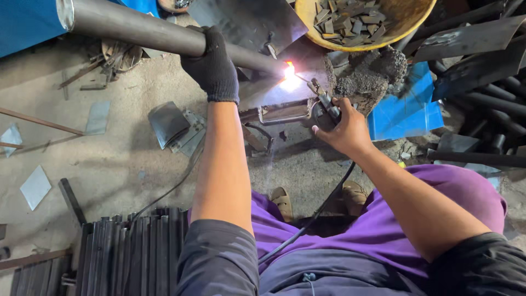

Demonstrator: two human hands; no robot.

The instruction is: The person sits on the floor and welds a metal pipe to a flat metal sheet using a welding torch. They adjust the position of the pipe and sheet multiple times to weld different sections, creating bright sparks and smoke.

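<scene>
A long grey steel pipe is being steadied by the left hand, which is gloved in black and wrapped over the top of the pipe with the fingers closed around it. An electrode holder is being gripped by the bare right hand, fingers clamped on its handle, and the rod is being pointed at the bright arc burning at the pipe's near end, where the pipe is being met by flat metal plate. For a sound join, it is judged that the pipe should be kept pressed still, the rod tip held just off the seam, and the black cable trailing between the knees kept slack so the holder is not being tugged. The seam itself is being washed out by glare, so its fit cannot be told. The pipe's far end is being cut off by the frame edge beside a blue surface. A yellow basin of metal offcuts is being shown only in part, and the stacked dark bars by the left knee are hard to count.
</scene>
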